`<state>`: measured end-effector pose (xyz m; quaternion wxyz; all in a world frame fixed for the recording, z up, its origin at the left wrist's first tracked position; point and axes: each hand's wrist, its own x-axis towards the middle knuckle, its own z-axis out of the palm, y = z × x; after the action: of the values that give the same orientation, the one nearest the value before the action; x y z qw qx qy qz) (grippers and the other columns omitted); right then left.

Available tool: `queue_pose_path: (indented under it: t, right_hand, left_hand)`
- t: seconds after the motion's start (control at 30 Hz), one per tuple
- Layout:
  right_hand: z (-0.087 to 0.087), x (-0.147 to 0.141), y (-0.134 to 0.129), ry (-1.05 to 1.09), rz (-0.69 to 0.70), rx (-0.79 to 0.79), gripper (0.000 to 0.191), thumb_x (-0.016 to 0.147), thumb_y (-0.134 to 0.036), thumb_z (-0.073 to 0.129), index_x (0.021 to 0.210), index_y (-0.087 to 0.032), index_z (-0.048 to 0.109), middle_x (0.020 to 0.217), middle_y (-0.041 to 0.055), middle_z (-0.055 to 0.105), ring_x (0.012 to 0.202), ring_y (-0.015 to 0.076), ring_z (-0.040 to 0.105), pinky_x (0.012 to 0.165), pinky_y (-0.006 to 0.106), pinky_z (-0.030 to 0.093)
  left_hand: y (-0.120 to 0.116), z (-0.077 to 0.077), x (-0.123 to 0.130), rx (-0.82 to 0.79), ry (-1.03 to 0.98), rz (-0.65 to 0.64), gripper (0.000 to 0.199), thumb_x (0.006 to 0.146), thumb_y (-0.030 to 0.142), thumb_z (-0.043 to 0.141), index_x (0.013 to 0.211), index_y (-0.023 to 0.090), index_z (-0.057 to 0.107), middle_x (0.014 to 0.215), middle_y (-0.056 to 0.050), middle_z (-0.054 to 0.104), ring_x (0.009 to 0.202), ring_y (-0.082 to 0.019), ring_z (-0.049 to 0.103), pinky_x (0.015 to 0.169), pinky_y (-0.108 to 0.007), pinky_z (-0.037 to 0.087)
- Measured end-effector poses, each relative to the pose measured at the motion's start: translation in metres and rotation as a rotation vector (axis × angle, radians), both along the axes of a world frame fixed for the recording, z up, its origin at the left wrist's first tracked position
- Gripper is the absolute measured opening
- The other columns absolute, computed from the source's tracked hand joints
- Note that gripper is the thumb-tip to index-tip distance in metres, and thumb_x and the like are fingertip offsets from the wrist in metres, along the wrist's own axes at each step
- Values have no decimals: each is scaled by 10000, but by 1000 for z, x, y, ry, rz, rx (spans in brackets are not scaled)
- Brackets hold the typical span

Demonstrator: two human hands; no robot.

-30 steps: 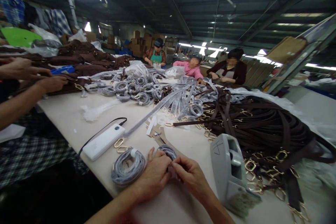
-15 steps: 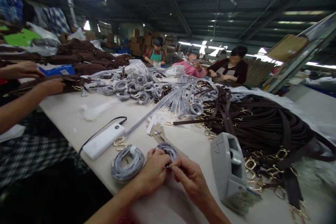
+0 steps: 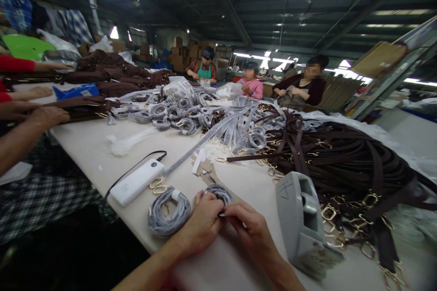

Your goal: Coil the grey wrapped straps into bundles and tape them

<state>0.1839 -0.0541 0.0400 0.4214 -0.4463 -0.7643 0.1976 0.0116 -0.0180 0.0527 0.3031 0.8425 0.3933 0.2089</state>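
Note:
My left hand (image 3: pixel 205 222) is closed on the near side of a coiled strap (image 3: pixel 221 193) covered in greyish, see-through plastic. Its fingers hide part of that coil. Thumb and forefinger of my right hand (image 3: pixel 248 222) pinch together right beside the left fingertips, at the coil's near edge; a small pale bit shows there, too little to name. A second wrapped strap coil (image 3: pixel 169 211), bound with a white band, lies on the table just left of my left hand, a gold clasp inside its ring.
Right of my hands stands a grey tape dispenser (image 3: pixel 297 218), before a heap of dark brown straps (image 3: pixel 344 163) with gold clasps. A white power bank (image 3: pixel 136 182) with a cable lies left. Wrapped coils (image 3: pixel 184 118) pile up behind. Co-workers' hands (image 3: pixel 44 116) handle brown pieces at left.
My hands stay at the same coil, with the right fingers shifting slightly at its edge. At left, a co-worker's hands draw back and another person's red sleeves come into view.

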Motion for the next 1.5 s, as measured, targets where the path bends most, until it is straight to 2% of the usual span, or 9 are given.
queue_pose_path:
  t: [0.17,0.27,0.43,0.6,0.73,0.93,1.03,1.23,1.5]
  right_hand:
    - [2,-4,0,-131,-32,176,212,947,-196,493,825,-217,665,765,54,687,721,189,629,656,271,475]
    - [9,-6,1,-136,-25,188,215,949,-187,483,835,-224,662,780,55,697,736,185,644,668,268,483]
    - [23,-5,-1,-98,24,229,179,937,-143,495,891,-230,644,813,44,702,753,175,649,675,252,499]
    - [36,-2,-10,-81,73,281,172,912,-81,513,931,-220,613,846,35,676,759,155,620,679,237,481]
    - [43,2,-19,-109,150,239,178,921,-85,497,978,-217,602,894,48,665,792,164,600,698,257,464]
    - [52,5,-27,-122,275,117,212,931,-85,464,1030,-217,598,962,64,659,856,181,588,749,296,453]
    - [58,4,-30,-135,301,97,236,939,-82,448,1069,-216,593,984,67,656,872,181,580,761,298,446]
    - [64,2,-33,-142,323,93,210,963,-100,423,1032,-217,583,983,66,655,865,185,563,758,306,437]
    - [69,8,-40,-163,360,51,235,956,-100,418,1079,-228,572,1023,77,648,885,207,543,777,341,457]
  left_hand:
    - [2,3,-2,-24,14,-5,105,839,177,496,770,212,567,878,5,604,990,-187,538,1109,-428,210]
    - [4,4,-3,-35,11,-34,163,838,162,476,706,209,561,822,10,596,964,-188,535,1068,-404,259]
    - [6,11,-3,-146,-121,-77,194,848,266,478,683,203,559,832,-22,585,928,-217,515,913,-352,368]
    - [5,24,-3,-398,-355,-216,212,797,314,545,630,183,544,706,4,516,754,-177,466,731,-283,366]
    - [-2,33,-9,-766,-442,-231,198,733,351,625,676,165,589,614,47,425,587,-113,353,553,-247,275]
    - [-12,35,-14,-1133,-545,-81,194,582,246,706,742,138,690,615,51,524,566,-81,401,563,-213,285]
    - [-14,30,-13,-1258,-635,-85,217,548,215,716,745,122,719,604,32,564,528,-78,441,537,-207,295]
    - [-16,23,-11,-1346,-701,-80,236,507,151,676,725,88,738,619,-11,634,517,-88,526,559,-205,371]
    - [-21,30,-10,-1473,-832,-196,302,486,170,590,727,56,732,662,-55,666,582,-126,569,600,-223,413]
